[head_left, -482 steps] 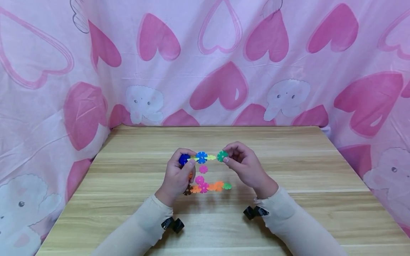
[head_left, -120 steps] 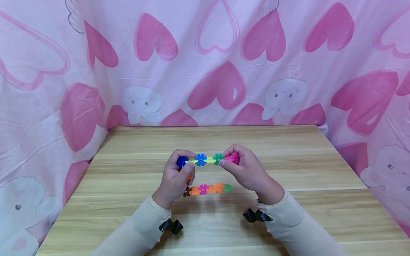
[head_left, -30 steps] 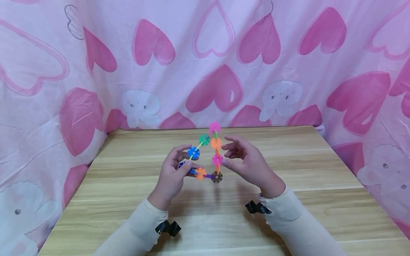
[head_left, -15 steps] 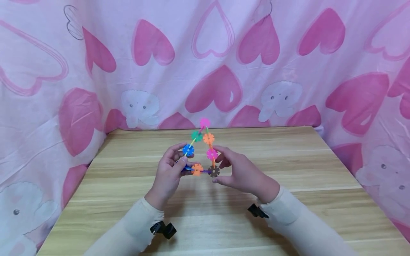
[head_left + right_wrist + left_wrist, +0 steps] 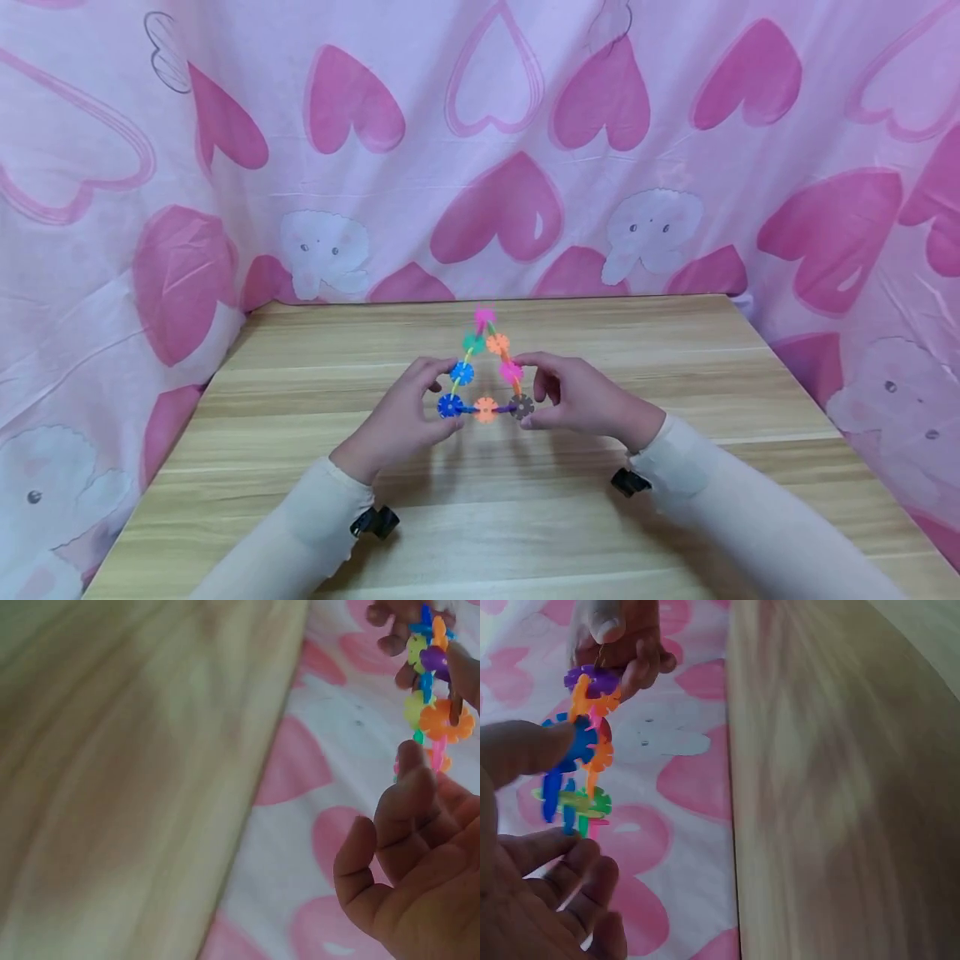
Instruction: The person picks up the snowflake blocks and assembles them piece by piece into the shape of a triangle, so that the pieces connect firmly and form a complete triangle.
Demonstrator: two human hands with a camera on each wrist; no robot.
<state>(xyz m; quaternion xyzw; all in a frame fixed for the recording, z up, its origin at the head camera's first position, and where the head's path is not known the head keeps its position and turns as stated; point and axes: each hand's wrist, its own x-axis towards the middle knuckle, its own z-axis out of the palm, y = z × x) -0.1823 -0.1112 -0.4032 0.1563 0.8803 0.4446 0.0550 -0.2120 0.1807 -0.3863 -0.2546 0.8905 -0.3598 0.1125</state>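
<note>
In the head view, a triangle of slotted snowflake discs [image 5: 485, 410] is held up over the table, its pink disc [image 5: 485, 317] at the peak. My left hand [image 5: 401, 414] holds the left side, fingertips at the light blue disc [image 5: 462, 373] and thumb by the dark blue disc [image 5: 449, 406]. My right hand [image 5: 588, 396] holds the right side between the magenta disc [image 5: 512, 372] and the brown disc [image 5: 522, 407]. The left wrist view shows the thumb on a blue disc [image 5: 581, 742]. An orange disc [image 5: 446, 720] shows beside the right fingers in the right wrist view.
The wooden table [image 5: 480, 517] spreads beneath both hands. A pink heart-patterned cloth [image 5: 495, 208] hangs along its back and sides. Small black wrist cameras [image 5: 375, 522] sit at the sleeves.
Earlier, the chain had an open end and loose pink discs lay near it. Now it forms a closed triangle. Over the last second, the right hand came onto its right side and the triangle turned upright.
</note>
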